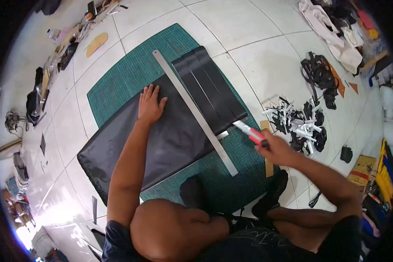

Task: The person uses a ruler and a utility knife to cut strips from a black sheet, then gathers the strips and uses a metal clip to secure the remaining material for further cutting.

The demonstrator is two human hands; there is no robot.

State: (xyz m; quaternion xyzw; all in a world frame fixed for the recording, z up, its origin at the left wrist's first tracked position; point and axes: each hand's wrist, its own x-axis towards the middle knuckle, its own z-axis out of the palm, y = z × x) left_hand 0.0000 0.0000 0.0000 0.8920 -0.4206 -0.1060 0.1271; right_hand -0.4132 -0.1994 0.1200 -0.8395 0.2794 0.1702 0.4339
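Note:
My left hand (pixel 151 105) lies flat with fingers spread on a large sheet of black material (pixel 161 131), left of a long steel ruler (pixel 192 107). In my right hand (pixel 276 147) is a red and grey utility knife (pixel 254 134), its tip pointing at the lower edge of a slit black piece (pixel 209 87). Several straight cuts run lengthwise through that piece, right of the ruler. Beneath everything is a green cutting mat (pixel 113 96). A small white scrap (pixel 222 135) shows beside the ruler.
Right of the mat lies a pile of black and white scraps (pixel 299 122), with tangled black strips (pixel 318 74) beyond it. A tan strip (pixel 267 161) rests at the mat's right edge. My dark-covered feet (pixel 192 192) are at the near edge.

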